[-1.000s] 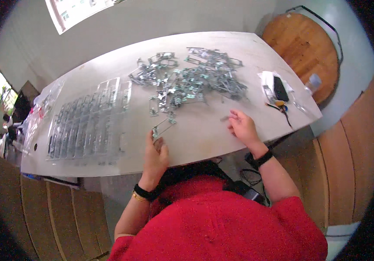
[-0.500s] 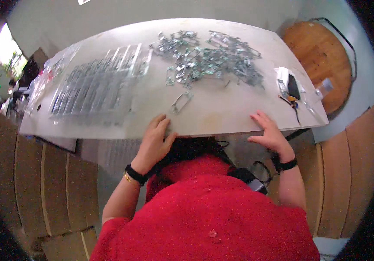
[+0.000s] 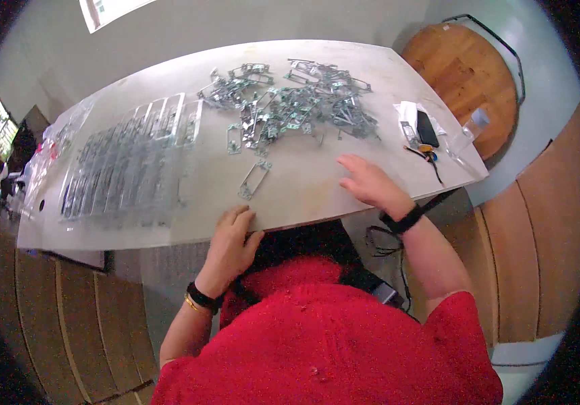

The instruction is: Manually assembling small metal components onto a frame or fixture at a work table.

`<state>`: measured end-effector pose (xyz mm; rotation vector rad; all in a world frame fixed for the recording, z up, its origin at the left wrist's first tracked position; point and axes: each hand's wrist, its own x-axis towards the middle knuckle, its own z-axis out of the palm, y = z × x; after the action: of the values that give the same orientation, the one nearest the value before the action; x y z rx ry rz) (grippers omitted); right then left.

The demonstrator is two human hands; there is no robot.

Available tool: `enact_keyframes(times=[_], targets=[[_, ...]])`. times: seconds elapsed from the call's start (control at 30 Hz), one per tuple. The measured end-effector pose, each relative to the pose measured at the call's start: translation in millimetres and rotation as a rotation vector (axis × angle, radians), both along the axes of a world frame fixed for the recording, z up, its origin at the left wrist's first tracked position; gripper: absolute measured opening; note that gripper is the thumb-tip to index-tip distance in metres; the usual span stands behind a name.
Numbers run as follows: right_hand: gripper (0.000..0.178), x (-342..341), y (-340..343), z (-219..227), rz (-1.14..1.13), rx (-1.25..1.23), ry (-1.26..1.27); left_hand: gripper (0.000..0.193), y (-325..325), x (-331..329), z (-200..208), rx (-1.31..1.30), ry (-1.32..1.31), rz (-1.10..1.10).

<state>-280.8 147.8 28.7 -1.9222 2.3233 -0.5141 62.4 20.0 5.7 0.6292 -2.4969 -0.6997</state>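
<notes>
My left hand (image 3: 230,241) rests at the table's front edge, fingers lying on the top and thumb apart, holding nothing. Just beyond its fingertips lies a single thin metal bracket (image 3: 262,164), rectangular with a hollow middle. My right hand (image 3: 373,183) reaches over the front right of the table, fingers stretched out and nothing in them. Farther back, a loose pile of similar metal brackets (image 3: 293,108) spreads over the middle of the table. To the left, clear plastic trays (image 3: 180,108) hold rows of metal parts.
On the white table (image 3: 297,196), a dark phone (image 3: 428,129), a short cable (image 3: 432,162) and a clear bottle (image 3: 469,128) lie at the right. Crumpled clear plastic (image 3: 60,135) covers the far left edge. A round wooden tabletop (image 3: 465,74) leans behind the right side.
My right hand has moved forward and inward over the table. My left hand stays at the front edge. The whole view has turned and shifted slightly.
</notes>
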Motion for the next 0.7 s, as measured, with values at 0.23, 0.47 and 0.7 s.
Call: enact_keyframes(times=[0.23, 0.47, 0.7], targets=[[0.054, -5.9, -73.3, -22.0, -0.058, -0.053, 0.097, 0.035, -3.2, -13.2, -5.7, -0.002, 0.020, -0.053], [0.016, -22.6, -100.9, -26.3, -0.106, -0.003, 0.204, 0.032, -7.4, -21.6, 0.3, 0.076, 0.075, -0.057], [0.010, -5.2, -89.3, -3.7, -0.072, 0.014, 0.504, 0.024, -5.8, -34.2, 9.2, 0.094, 0.053, -0.062]])
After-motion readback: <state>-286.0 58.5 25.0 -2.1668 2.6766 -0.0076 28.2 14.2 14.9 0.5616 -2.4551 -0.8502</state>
